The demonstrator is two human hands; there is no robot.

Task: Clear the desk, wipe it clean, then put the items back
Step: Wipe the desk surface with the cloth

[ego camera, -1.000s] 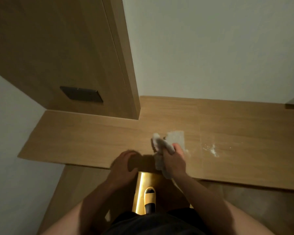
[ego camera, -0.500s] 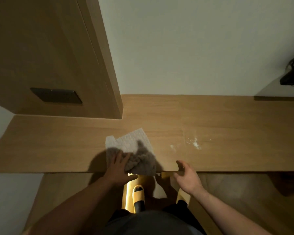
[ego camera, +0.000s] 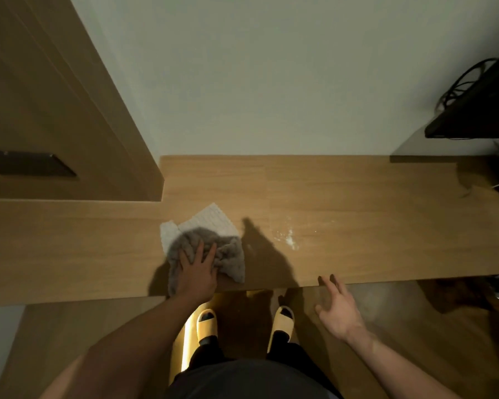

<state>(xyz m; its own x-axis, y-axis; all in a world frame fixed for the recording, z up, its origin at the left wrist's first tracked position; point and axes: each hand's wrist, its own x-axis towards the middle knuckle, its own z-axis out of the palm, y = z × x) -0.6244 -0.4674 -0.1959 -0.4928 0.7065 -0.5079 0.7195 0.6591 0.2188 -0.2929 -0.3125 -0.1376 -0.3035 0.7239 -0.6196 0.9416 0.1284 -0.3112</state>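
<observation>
A white textured cloth point(ego camera: 211, 223) lies crumpled on the wooden desk point(ego camera: 357, 220), near its front edge. My left hand point(ego camera: 198, 270) presses flat on the cloth's near part with its fingers spread. My right hand point(ego camera: 339, 308) hovers in the air just off the desk's front edge, palm up, fingers loose, holding nothing. A patch of white powdery specks point(ego camera: 288, 239) sits on the desk to the right of the cloth.
A wooden cabinet point(ego camera: 64, 110) rises at the left and overhangs the desk. A black device with cables point(ego camera: 478, 110) stands at the far right. My feet in yellow slippers point(ego camera: 283, 322) stand on the floor below the desk edge.
The cloth passed from my right hand to my left, which now presses it flat on the desk. My right hand left the desk edge and hangs free to the right.
</observation>
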